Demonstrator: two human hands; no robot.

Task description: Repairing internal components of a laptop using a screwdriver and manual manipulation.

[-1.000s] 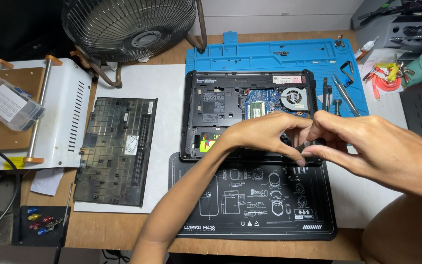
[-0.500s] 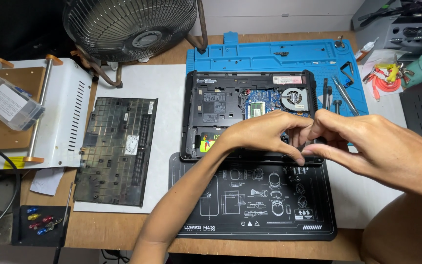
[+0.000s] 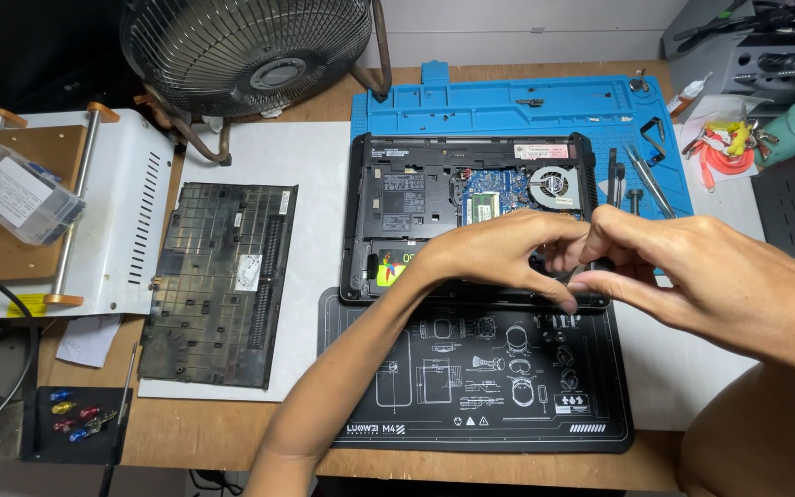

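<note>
An opened black laptop base (image 3: pixel 416 198) lies upside down on the bench, its circuit board and round cooling fan (image 3: pixel 552 187) exposed. My left hand (image 3: pixel 499 253) reaches over its lower right part with fingers curled and pinched. My right hand (image 3: pixel 692 271) meets it from the right, fingertips touching the left fingers over the laptop's near right corner. What is between the fingertips is hidden; a small dark part shows there. The laptop's removed bottom cover (image 3: pixel 218 281) lies to the left on a white sheet.
A blue work mat (image 3: pixel 508 106) lies under the laptop, a black printed mat (image 3: pixel 471 387) in front. Tweezers and screwdrivers (image 3: pixel 641 175) rest at right. A fan (image 3: pixel 246 51) stands at the back, a white machine (image 3: pixel 121 212) with a clear box at left.
Both hands stay over the laptop's right corner; the fingers shifted only slightly.
</note>
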